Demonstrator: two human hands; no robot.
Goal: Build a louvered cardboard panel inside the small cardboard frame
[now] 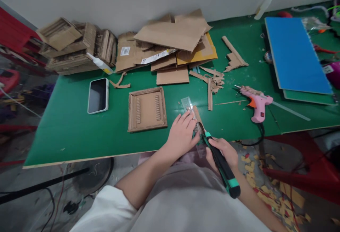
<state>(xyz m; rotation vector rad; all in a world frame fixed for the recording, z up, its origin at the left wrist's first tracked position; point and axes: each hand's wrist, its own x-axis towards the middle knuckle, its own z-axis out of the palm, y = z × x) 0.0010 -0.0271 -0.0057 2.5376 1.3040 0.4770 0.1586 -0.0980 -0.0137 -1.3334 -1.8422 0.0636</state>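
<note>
My left hand lies with its fingers stretched out over a clear plastic ruler, pressing it down near the table's front edge. Wrapped round the black and green handle of a utility knife is my right hand. The blade points away from me and meets a narrow cardboard strip along the ruler's right side. Left of my hands sits a square cardboard frame with two rows of small ridged pieces inside.
On the green table are a phone, a pink glue gun, cardboard scraps and a blue board. Cardboard sheets, stacked cardboard frames and a glue bottle are at the back.
</note>
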